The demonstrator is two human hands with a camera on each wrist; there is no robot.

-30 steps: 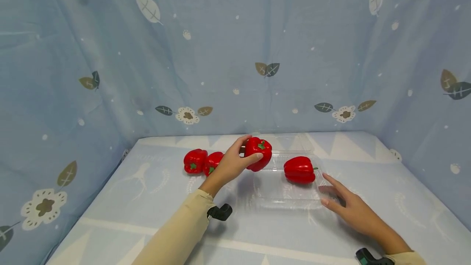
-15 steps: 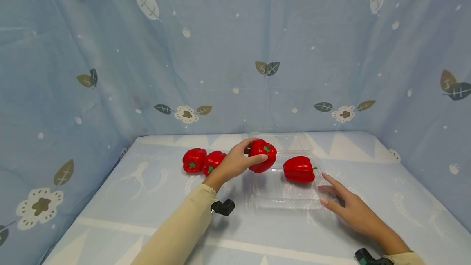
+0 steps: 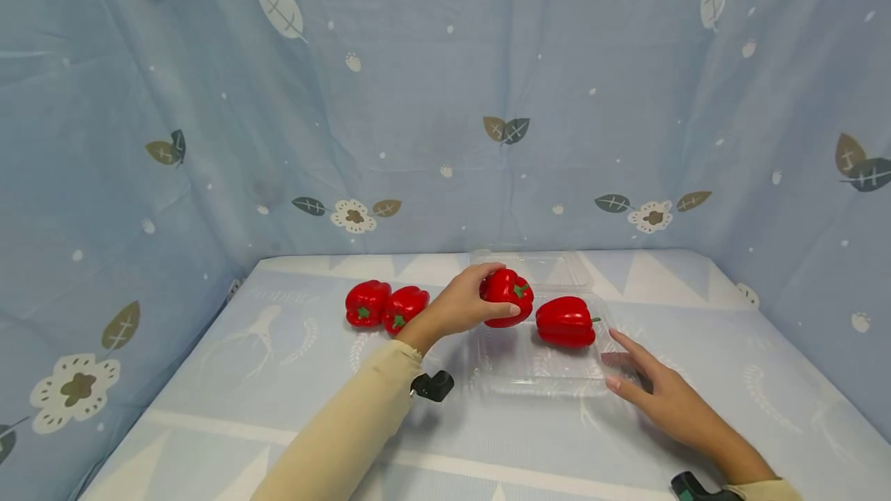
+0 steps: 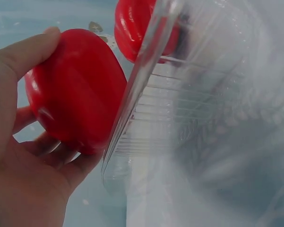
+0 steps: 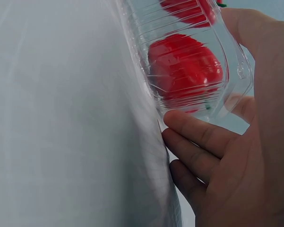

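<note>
- Our left hand (image 3: 455, 308) grips a red bell pepper (image 3: 508, 298): the thumb lies on its front side and the other fingers curl over its back, above the left part of the clear plastic tray (image 3: 550, 381).
- In the left wrist view the held pepper (image 4: 75, 90) is just beside the tray's transparent wall (image 4: 142, 80); we cannot tell if it touches it. Our palm hides the lower part of the pepper.
- Our right hand (image 3: 661, 397) has its fingers straight and relaxed, flat on the table and against the right edge of the tray. It holds nothing.
- In the right wrist view the fingertips (image 5: 198, 132) touch the tray's corner, and the second pepper (image 5: 184, 66) shows through the ribbed plastic, a little distorted.
- This second pepper (image 3: 565, 321) lies on its side inside the tray, in the right part.
- Two more peppers (image 3: 386, 305) stand touching each other on the table (image 3: 244, 377), left of the tray.
- Behind the tray we see something transparent, maybe an open lid (image 3: 550, 267), but it is hard to make out.
- The wrist cameras are partly cut off at the lower edge of the head view.
</note>
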